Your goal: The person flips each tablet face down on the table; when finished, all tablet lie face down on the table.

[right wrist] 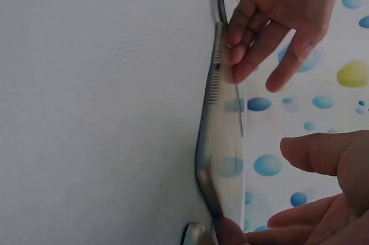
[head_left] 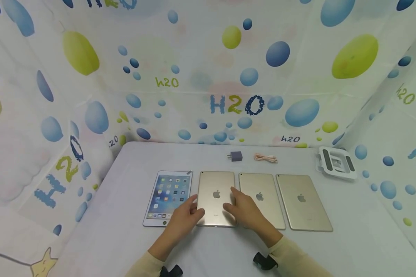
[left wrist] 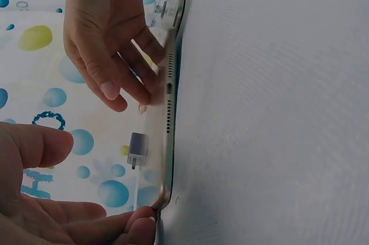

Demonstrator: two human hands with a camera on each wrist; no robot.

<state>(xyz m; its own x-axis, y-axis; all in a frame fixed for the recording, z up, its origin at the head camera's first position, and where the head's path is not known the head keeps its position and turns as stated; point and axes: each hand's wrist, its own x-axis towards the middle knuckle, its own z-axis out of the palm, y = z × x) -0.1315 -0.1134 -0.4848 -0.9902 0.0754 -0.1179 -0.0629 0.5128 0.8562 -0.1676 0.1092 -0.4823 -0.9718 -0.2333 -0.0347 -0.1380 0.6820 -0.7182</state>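
Note:
Four tablets lie in a row on the table. My left hand point(head_left: 182, 219) and right hand point(head_left: 247, 211) are at either side of the second, a gold tablet point(head_left: 215, 181) lying back up with an apple logo. Fingers of the left hand touch its left edge, and its thumb stays apart from it. Opposite, the right hand's fingers are at the right edge, its thumb over the back. In the left wrist view the tablet's thin edge point(left wrist: 169, 112) shows a port and speaker holes. Left of it lies a white tablet point(head_left: 171, 190), screen up.
Two more gold tablets, a third point(head_left: 260, 182) and a fourth point(head_left: 299, 186), lie face down on the right. Behind them are a dark charger plug point(head_left: 235, 156), a coiled pinkish cable point(head_left: 265, 157) and a white plastic frame-like item point(head_left: 337, 163). A patterned curtain point(head_left: 201, 77) surrounds the table.

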